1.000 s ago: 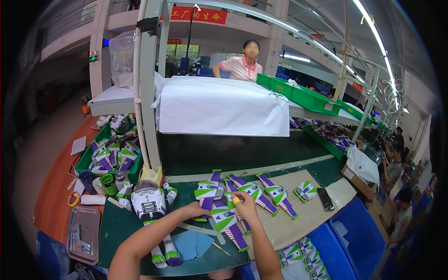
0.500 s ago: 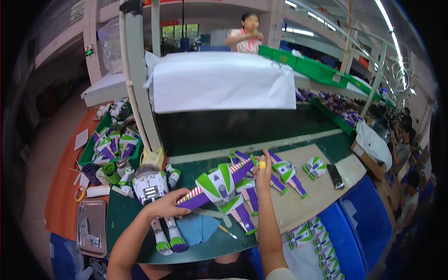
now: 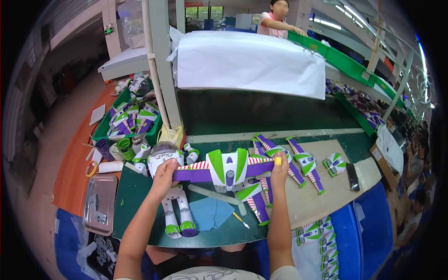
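Note:
A toy jetpack with spread wings (image 3: 227,169), its body white and green and its wings purple with red-and-white stripes, is stretched level between my hands above the bench. My left hand (image 3: 163,177) is closed round one wing end, and my right hand (image 3: 279,171) grips the other, a yellow wrap on one finger. Behind my left hand, a white and green toy astronaut figure (image 3: 179,210) lies on the green bench top, its middle partly hidden. Several more winged jetpacks (image 3: 305,163) lie by my right hand, some partly covered by the held one.
A blue cloth (image 3: 207,213) and a thin brush (image 3: 241,220) lie near the front edge. At left are a metal tray (image 3: 100,205) and a green crate (image 3: 133,116) of toy parts. A dark phone-like object (image 3: 353,177) lies at right. Another person (image 3: 275,23) stands beyond the bench.
The held jetpack has gone from slanted to nearly level, with my right hand lower relative to the bench and my left hand raised. The head view has shifted, moving the scene rightward.

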A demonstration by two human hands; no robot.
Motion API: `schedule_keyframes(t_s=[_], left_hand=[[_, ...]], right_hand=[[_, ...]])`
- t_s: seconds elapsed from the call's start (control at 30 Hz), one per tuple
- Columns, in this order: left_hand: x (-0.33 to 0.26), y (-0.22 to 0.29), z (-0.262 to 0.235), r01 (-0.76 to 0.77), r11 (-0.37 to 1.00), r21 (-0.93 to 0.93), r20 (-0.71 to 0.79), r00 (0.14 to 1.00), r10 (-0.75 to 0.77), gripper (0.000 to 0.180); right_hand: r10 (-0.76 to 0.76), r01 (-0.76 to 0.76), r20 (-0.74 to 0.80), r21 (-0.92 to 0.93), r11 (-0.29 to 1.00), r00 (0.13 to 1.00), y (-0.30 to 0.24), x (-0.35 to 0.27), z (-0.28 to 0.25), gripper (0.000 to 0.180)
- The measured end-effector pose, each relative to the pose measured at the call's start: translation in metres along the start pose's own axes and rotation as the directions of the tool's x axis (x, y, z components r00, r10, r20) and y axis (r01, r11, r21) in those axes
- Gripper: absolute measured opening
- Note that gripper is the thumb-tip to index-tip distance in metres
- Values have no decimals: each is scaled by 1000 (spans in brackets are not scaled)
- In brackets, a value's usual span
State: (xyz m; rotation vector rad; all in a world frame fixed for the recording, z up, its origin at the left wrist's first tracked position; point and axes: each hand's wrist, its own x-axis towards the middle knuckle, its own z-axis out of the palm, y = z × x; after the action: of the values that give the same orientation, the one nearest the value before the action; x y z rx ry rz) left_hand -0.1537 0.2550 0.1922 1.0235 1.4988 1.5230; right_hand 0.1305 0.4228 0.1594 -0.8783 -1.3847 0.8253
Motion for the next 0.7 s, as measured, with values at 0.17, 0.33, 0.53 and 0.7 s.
schedule_keyframes(t_s=[0.17,0.33,0.53,0.7], left_hand=[[-8,-8,13,-277,955,102,-115,951,288,42],[-6,7,25,-406,879,250,-104,891,441,35],[-12,29,-15,-381,893,239,-225,873,433,39],[-34,65,5,-490,708,509,-8,819,573,31]], right_hand=[[-137,129,-70,-107,986,988,11,-19,15,30],[-90,100,-109,82,992,990,6,-30,18,28],[-335,335,-38,-4,942,941,-31,-23,11,37],[-440,452,502,105,886,745,-77,-37,14,46]])
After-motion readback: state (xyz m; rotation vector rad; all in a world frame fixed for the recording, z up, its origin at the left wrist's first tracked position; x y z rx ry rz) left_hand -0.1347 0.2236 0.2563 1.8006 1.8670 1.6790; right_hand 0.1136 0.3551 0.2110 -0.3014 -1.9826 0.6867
